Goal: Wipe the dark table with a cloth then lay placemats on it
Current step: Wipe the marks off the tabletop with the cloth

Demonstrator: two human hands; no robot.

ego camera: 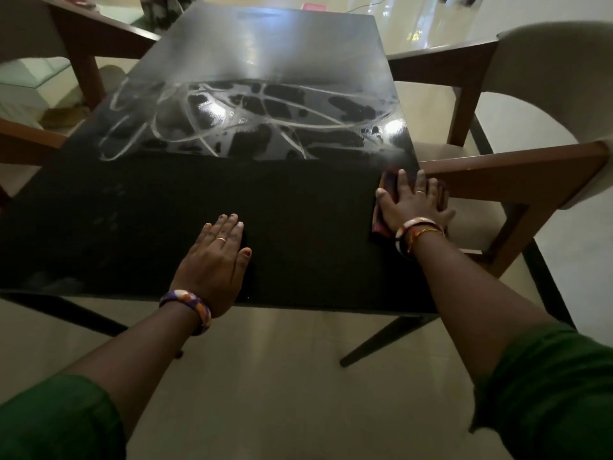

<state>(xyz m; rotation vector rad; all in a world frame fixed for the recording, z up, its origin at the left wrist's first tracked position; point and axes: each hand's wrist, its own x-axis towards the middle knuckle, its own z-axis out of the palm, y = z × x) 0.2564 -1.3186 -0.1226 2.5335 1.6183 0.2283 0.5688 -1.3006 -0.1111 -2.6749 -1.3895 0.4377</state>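
**Flat palms on the dark table**

Right hand [413,204] spread flat, pressing a folded, multicoloured cloth [381,224] at the right edge of the glossy dark table [166,210]. Left hand [215,257] splayed, palm down, near the front edge. Pale streaks mid-table.

You are pressing your left hand [215,257] flat, fingers together, near the table's front edge; your right hand [411,202] is lying spread-fingered at its right edge.

table [166,210] top: bare, open | right edge: chair [497,174] arm close (left side too)
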